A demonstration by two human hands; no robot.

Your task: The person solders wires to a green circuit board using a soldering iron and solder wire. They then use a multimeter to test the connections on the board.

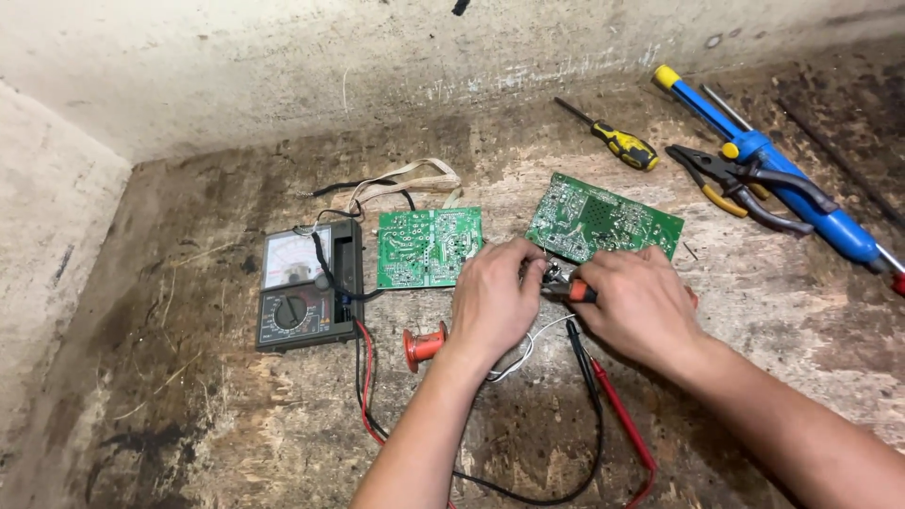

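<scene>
— How many boards do you count?

— Two green circuit boards: one square board (430, 247) mid-counter, and a longer board (603, 222) tilted just beside it, toward the back wall. One analogue meter (309, 286) sits toward the left edge of the counter (189, 396), with one red probe (617, 424) and one black probe (584, 358) lying near the front edge. One orange spool (423, 345), too.

— And the tools?

— In the far right corner: one yellow-handled screwdriver (617, 141), one pair of pliers (745, 188), one blue solder sucker (782, 179).

— What are the hands doing?

— Both are knuckles-up, meeting just in front of the longer board. The right hand (641, 306) has its grip curled tight on a small orange-handled tool (573, 290). The left hand (492, 300) has its fingers bent in toward the tool's tip, pinching something there.

— Pinching what?

— Hard to make out; the fingers hide it. A thin white wire (528, 347) trails out beneath the left hand. Both forearms are cut off at the bottom edge.
</scene>
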